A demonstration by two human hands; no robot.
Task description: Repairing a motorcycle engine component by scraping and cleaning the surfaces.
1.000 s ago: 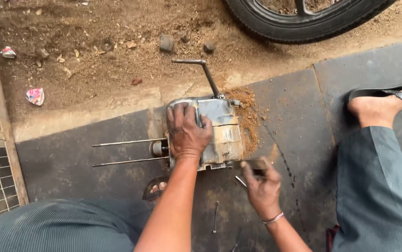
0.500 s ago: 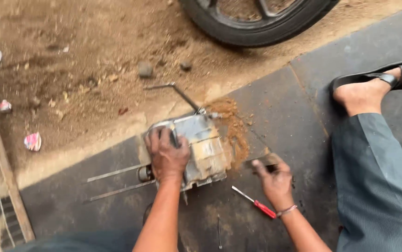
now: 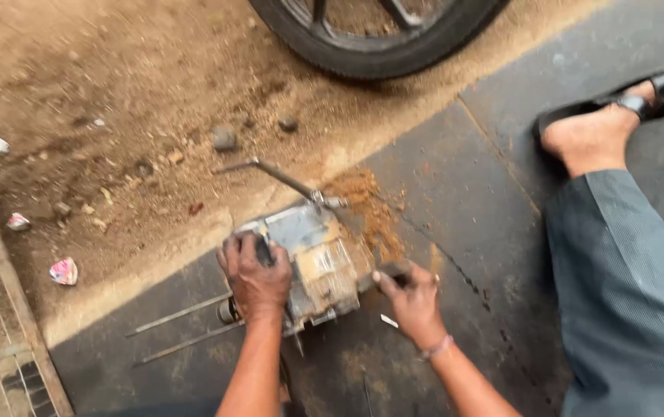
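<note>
Since half a second ago our view has swung right and down: engine case [image 3: 312,266] now sits mid-frame, tyre [image 3: 370,38] closer overhead, red screwdriver gone from sight.

Item 1. Engine case: boxy cast metal, grey, grimy, on dark slab [image 3: 463,193]. Bent lever [image 3: 270,174] juts from its upper edge; two thin rods [image 3: 185,328] run out from its left side.

Item 2. Left hand [image 3: 255,274]: spread on the case's left top, fingers curled over the edge, pressing it down.

Item 3. Right hand [image 3: 413,301]: at the case's right side, fingers clenched round a dark tool [image 3: 382,276]; its kind we cannot tell through blur.

Item 4. Sawdust-like brown powder [image 3: 366,205], loose, heaped just above-right of the case.

Item 5. Sandalled foot [image 3: 602,127] and grey trouser leg, well right of the case.

Risk, as we judge it: the tool may slip off oily metal and jab our left fingers; grit could enter the case; the case may skid if the holding hand slackens.
</note>
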